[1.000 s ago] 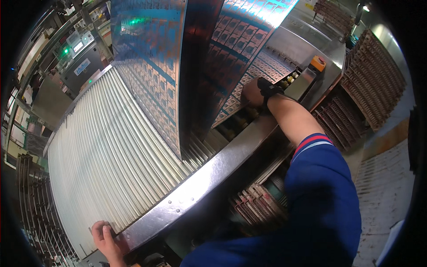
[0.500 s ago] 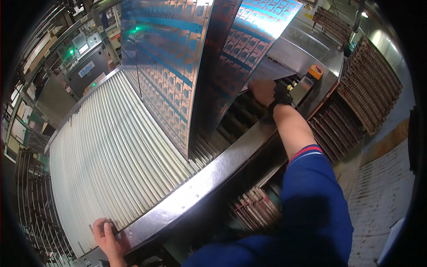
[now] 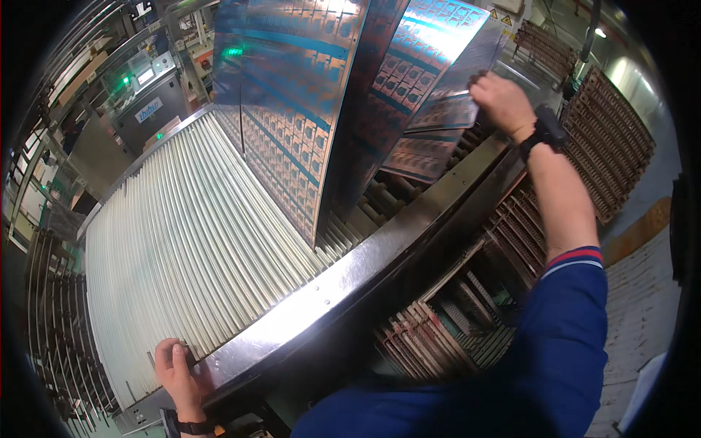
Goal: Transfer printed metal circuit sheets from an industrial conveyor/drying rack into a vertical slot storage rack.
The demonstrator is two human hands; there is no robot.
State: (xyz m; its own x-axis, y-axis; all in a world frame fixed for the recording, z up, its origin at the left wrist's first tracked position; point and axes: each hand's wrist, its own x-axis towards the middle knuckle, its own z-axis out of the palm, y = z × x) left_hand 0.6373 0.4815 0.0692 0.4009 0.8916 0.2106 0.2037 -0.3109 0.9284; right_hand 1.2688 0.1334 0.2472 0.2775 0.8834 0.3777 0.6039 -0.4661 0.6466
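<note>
My right hand (image 3: 502, 106) is closed on the edge of a copper-coloured circuit board panel (image 3: 427, 150), which is tilted up behind the metal rim. Left of it, large circuit board panels (image 3: 288, 139) with blue strips stand upright in a slotted rack (image 3: 175, 241) of pale, close-set rods. The lower corner of the front panel sits among the rods. At the rack's near left corner, my left hand (image 3: 177, 372) has its fingers curled over the end of the metal rim (image 3: 274, 325). It holds no panel.
Dark rollers (image 3: 387, 201) lie between the standing panels and the rim. Brown slotted racks (image 3: 610, 139) stand at the right, with another slotted rack (image 3: 420, 343) below the rim. A grey control box (image 3: 150, 102) with a green light is at the back left.
My right hand has moved right and upward from over the rollers, and the panel in it has risen from nearly flat to tilted. My left hand stays at the rack corner.
</note>
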